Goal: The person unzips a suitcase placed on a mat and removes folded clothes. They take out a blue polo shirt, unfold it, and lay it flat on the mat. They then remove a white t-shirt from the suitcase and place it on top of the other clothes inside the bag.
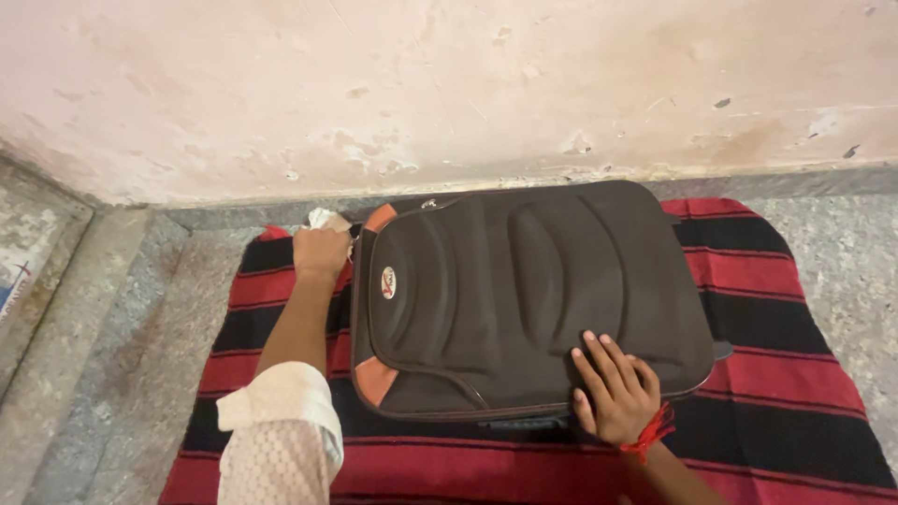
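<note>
Dark fabric suitcase [524, 299]: lies flat on a red and black striped blanket [776, 374] on the floor, close to the wall [449, 84].
Progress: wiping seems under way at the top-left corner; most of the shell looks untouched by the cloth.
Left hand [321, 252]: closed around a crumpled white cloth [325, 220], pressed at the suitcase's corner edge.
Right hand [613, 393]: spread flat, fingers apart, resting on the suitcase's near edge, holding nothing.

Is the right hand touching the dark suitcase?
Touching. The head view shows the right hand lying flat, fingers spread, on the suitcase lid near its front edge.
</note>
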